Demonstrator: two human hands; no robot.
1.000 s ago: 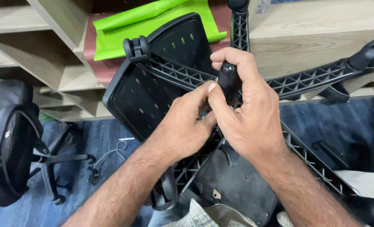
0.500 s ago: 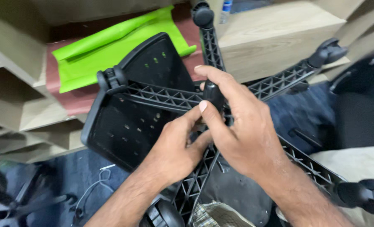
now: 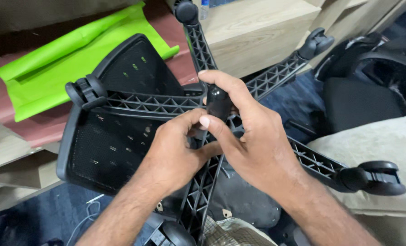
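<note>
We've got both hands at hub of black star base (image 3: 198, 109): right hand (image 3: 253, 146) fingers wrapped round centre post (image 3: 219, 102), left hand (image 3: 178, 150) pinching beneath. Base looks stiff, ribbed plastic, awkward w/ castors; grip spokes near hub.
</note>
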